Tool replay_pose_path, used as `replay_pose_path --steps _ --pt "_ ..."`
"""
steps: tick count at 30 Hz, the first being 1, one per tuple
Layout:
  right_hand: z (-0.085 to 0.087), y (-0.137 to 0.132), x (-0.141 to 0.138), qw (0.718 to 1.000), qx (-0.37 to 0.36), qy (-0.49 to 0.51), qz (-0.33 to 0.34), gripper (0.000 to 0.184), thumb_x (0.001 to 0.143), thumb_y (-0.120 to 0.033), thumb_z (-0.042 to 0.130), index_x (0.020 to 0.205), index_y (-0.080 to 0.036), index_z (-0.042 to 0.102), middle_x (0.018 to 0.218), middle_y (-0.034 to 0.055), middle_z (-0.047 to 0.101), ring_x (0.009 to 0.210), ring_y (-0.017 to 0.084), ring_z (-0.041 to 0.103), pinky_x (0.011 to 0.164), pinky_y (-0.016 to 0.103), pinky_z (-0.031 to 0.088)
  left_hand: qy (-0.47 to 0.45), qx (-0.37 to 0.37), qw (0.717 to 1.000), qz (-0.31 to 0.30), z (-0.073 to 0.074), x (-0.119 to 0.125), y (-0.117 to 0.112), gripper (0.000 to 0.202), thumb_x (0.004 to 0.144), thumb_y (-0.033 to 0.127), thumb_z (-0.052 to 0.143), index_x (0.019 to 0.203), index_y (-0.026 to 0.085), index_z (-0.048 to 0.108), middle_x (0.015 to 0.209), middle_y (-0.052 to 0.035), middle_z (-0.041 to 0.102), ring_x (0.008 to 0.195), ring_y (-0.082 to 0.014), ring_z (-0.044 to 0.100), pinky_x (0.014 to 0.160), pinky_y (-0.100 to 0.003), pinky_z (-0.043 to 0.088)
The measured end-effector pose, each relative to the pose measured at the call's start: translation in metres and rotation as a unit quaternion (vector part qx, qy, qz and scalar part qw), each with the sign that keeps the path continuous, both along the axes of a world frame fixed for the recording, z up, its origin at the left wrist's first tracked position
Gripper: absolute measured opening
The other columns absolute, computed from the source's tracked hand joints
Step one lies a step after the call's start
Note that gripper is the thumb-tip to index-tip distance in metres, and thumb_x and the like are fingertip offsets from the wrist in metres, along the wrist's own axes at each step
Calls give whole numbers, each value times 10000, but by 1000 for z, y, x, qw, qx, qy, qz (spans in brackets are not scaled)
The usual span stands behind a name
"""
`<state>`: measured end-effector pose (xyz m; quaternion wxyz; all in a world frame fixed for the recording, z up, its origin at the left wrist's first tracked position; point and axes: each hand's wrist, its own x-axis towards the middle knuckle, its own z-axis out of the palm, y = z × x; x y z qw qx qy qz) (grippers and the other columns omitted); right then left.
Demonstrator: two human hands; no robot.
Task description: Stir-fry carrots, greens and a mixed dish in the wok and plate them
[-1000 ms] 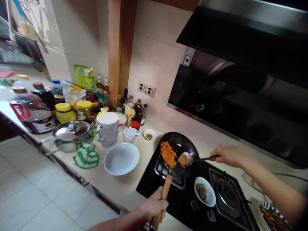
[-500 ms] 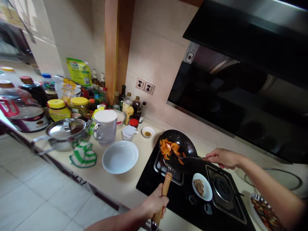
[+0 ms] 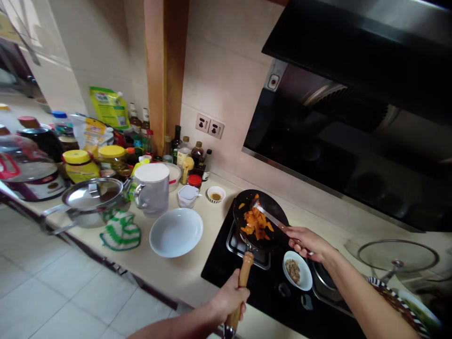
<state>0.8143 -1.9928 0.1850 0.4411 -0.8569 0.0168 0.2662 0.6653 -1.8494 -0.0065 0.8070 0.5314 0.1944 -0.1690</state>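
The left hand [image 3: 231,297] is gripping the wok handle [image 3: 246,268], which is pointing toward the orange pieces [image 3: 259,227], while the right hand [image 3: 308,241], nearer them, is clasping the spatula [image 3: 274,219].

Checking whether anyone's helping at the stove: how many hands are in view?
2: the left hand grips the wooden pan handle, and the right hand holds the spatula. Neither is hidden; hands outside the picture can't be counted.

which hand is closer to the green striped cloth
Left. The left hand, gripping the pan handle, is to the right of the cloth; the right hand, holding the spatula, is farther right.
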Motion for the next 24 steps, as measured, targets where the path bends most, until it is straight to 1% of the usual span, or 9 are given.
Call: replay_pose_path --steps 2,3,5,7,10,12,15,21,24 --pt "-11 -26 -9 999 33 13 -27 91 838 -244 512 881 -168 541 555 -41 511 419 33 427 388 114 319 -3 -4 1000 -3 -1 0 1 586 718 162 526 1260 186 307 532 98 420 400 -80 396 388 -177 338" --pt "-15 -40 -15 998 50 21 -36 94 830 -256 530 811 -163 530 569 -39 507 431 28 424 405 117 335 -3 -3 1000 -5 -2 0 2 548 716 165 528 1227 190 333 534 98 417 400 -77 396 388 -174 337" --pt "-22 -67 -34 995 79 21 -51 151 786 -285 597 744 -152 539 561 -46 477 414 19 373 373 119 282 -5 0 1000 -6 -3 1 2 489 711 173 536 1169 198 368 539 99 411 400 -71 400 392 -168 337" --pt "-29 -89 -59 994 80 -1 -72 220 736 -329 652 856 -152 601 563 -52 469 401 26 345 336 133 209 -7 3 1000 -8 -4 1 1 470 707 182 543 1145 209 375 536 103 407 399 -70 401 394 -166 339" --pt "-40 -108 -94 992 48 -24 -117 543 670 -383 698 1169 -215 565 569 -61 481 397 51 366 323 150 175 -4 6 1000 -12 -4 1 1 518 705 181 541 1182 222 344 519 108 403 402 -81 399 389 -171 344" --pt "-50 -105 -107 991 35 -17 -130 723 637 -392 712 1297 -215 477 534 -78 454 381 51 346 328 150 149 0 8 1000 -16 -3 1 1 545 702 185 545 1201 222 328 513 108 408 403 -88 404 387 -176 348" --pt "-66 -81 -101 990 59 -25 -127 839 628 -392 703 1369 -155 388 507 -100 416 364 34 292 347 145 123 -6 12 1000 -17 -3 0 0 533 699 214 561 1186 216 344 499 111 405 379 -84 395 385 -177 343" --pt "-87 -27 -50 974 157 -89 -136 768 689 -338 667 1372 -139 376 538 -91 432 400 36 322 364 139 164 -1 12 1000 -9 -2 0 5 645 690 211 566 1265 196 275 498 109 418 392 -95 405 386 -182 345" --pt "-96 -21 -48 979 131 -77 -136 764 719 -325 626 1400 -125 344 517 -94 421 386 51 324 342 149 186 -8 9 1000 -17 4 -1 9 602 686 188 559 1232 196 306 522 103 430 406 -88 410 389 -180 352"
